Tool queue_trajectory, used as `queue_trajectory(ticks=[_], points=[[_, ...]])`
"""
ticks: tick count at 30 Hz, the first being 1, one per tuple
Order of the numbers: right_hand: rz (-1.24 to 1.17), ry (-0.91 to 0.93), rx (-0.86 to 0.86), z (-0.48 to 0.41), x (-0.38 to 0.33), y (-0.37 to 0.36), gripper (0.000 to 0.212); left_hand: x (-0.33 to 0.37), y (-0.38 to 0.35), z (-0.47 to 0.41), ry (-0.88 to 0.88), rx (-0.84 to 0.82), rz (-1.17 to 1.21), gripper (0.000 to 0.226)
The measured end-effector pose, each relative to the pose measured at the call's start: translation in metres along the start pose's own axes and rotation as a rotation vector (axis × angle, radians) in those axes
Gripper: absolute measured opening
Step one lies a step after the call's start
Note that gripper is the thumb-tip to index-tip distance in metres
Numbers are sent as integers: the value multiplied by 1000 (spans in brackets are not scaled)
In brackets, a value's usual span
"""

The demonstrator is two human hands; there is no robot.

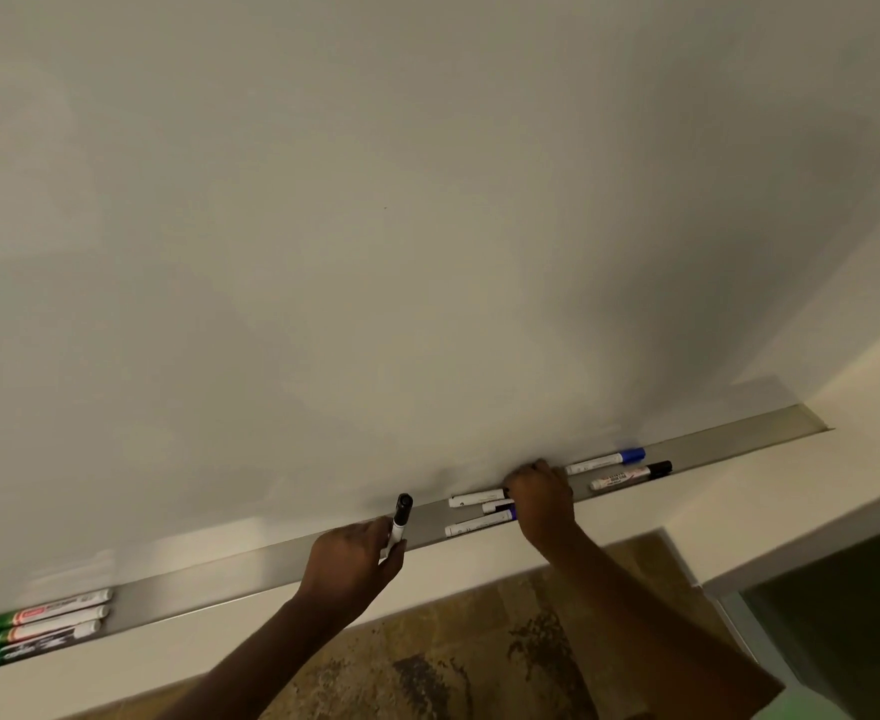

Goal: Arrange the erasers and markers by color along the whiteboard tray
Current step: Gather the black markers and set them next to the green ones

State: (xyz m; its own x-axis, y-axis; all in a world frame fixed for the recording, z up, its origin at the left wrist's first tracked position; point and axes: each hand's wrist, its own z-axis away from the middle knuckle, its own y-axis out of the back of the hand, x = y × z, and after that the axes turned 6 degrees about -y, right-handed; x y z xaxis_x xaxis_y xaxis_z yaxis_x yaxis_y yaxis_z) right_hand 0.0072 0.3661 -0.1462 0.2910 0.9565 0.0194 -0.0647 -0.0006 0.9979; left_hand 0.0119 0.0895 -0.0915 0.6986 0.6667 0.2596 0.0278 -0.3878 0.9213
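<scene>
The tray (pixel 250 569) runs below the whiteboard (pixel 375 226), from lower left to right of frame. The lower-left markers (pixel 58 615), three, lie side by side in it. The centre markers (pixel 479 511), three, lie right of centre, and the right grip (pixel 541 498) closes over their right ends. The far-right markers (pixel 619 467), two, lie beyond. The left grip (pixel 346 563) holds the upright marker (pixel 400 522) before the tray at centre.

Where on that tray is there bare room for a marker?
One long bare stretch of tray between the green markers and the left hand holding a black marker; another past the black-capped marker to the tray's end. Crowded: the marker cluster at the right hand.
</scene>
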Motion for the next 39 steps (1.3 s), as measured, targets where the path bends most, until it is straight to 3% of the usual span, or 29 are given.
queue_trajectory(ticks=[5, 12, 14, 21, 28, 31, 34, 39], points=[[302, 247, -131, -10, 20, 5, 15, 0, -4, -1, 27, -11, -4, 28], [626, 523, -107, -16, 29, 19, 3, 3, -11, -3, -8, -8, 16, 24], [622, 576, -149, -19, 31, 21, 5, 4, -12, -4, -16, 6, 15, 18], [625, 554, -259, -21, 30, 35, 19, 7, -12, -7, -34, -10, 20, 21], [580, 597, -27, -10, 42, 41, 8, 8, -13, -11, -24, -24, 13, 29], [449, 695, 191, -6, 44, 44, 19, 10, -13, -14, -30, -15, 18, 26], [260, 790, 341, 3, 35, 47, 10, 14, -10, -21, -82, -9, -18, 27], [-191, 729, 180, 22, 12, 59, 15, 15, -6, -31, -72, 19, -46, 15]])
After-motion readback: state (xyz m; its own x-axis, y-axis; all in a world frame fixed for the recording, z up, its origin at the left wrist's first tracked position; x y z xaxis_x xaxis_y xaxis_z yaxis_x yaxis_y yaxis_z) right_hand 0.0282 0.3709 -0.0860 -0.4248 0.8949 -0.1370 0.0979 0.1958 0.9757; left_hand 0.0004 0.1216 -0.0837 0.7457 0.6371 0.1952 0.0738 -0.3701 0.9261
